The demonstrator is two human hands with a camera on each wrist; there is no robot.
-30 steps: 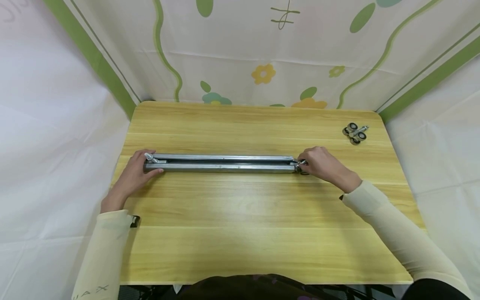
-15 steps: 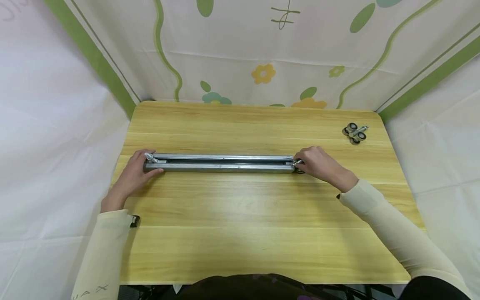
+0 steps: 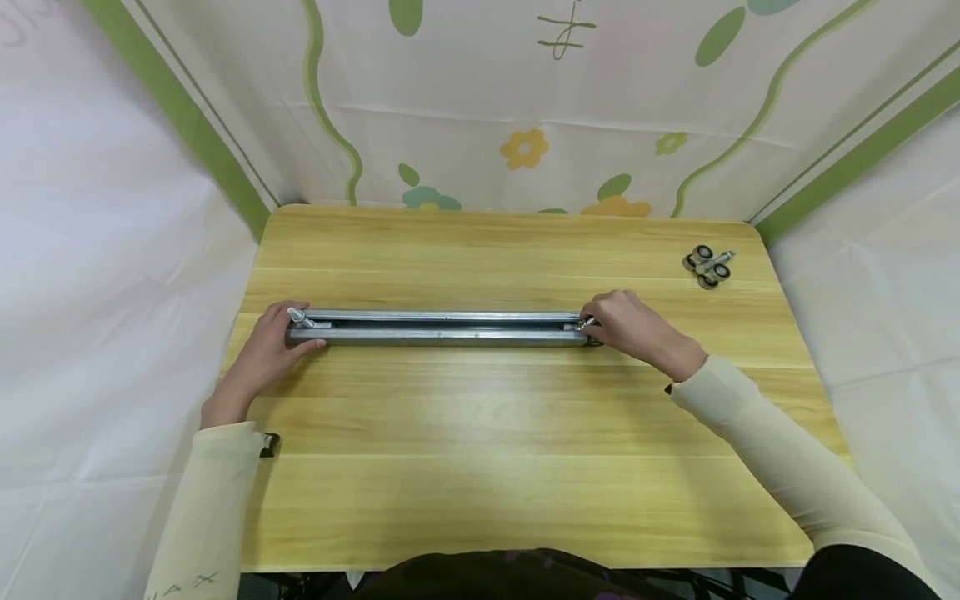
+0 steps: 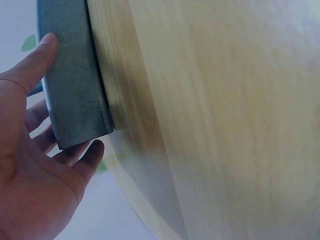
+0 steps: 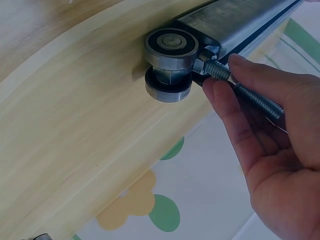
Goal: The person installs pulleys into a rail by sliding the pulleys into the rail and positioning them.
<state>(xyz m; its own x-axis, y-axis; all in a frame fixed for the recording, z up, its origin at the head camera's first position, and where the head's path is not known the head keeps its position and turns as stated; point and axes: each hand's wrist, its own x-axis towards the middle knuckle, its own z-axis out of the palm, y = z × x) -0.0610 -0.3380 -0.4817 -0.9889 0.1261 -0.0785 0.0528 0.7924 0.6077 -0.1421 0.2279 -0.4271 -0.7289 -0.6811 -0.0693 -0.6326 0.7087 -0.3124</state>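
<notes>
A long steel channel rail [image 3: 442, 336] lies crosswise on the table, its slot facing up. My left hand [image 3: 258, 358] holds its left end, thumb on the near side and fingers around the far side and end. A threaded bolt [image 3: 302, 317] stands out of the slot there. At the other end, my right hand [image 3: 637, 329] pinches the bolt [image 5: 257, 100] of a roller trolley between thumb and fingers. One wheel pair [image 5: 170, 50] of that trolley sits outside the rail's mouth; its front part is in the rail, mostly hidden.
Another roller trolley [image 3: 708, 267], with several wheels and a bolt, lies at the table's back right. The wooden table [image 3: 480, 467] is bordered by white printed cloth walls [image 3: 450, 83] at the back and sides.
My right hand has moved left, and the trolley has slid further into the rail's right end. The left hand and the rail have stayed put.
</notes>
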